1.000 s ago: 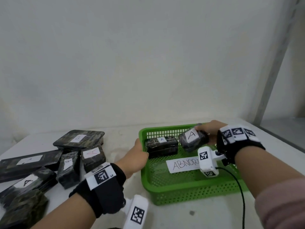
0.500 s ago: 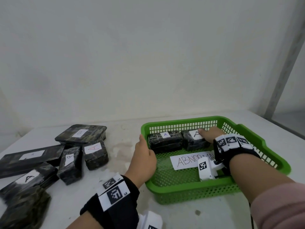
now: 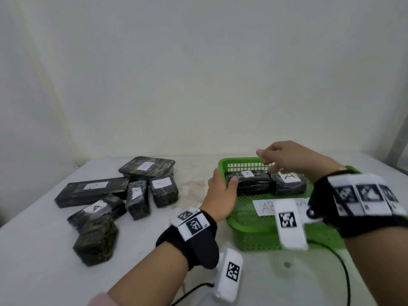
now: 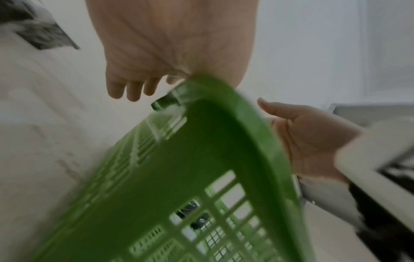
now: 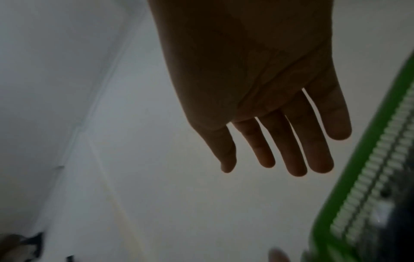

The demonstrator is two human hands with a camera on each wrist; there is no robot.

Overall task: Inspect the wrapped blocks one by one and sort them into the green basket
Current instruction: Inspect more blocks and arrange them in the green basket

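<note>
Two wrapped blocks (image 3: 247,181) side by side inside green basket (image 3: 254,235)

Your green basket (image 3: 249,234) is sitting on the table at about 4 o'clock, holding two dark wrapped blocks lying flat, side by side and touching, along its 12 o'clock wall: one (image 3: 249,182) with a small white "A" label, one (image 3: 289,183) with a larger "A". More wrapped blocks (image 3: 114,195) are lying clustered at 9 o'clock.
</note>
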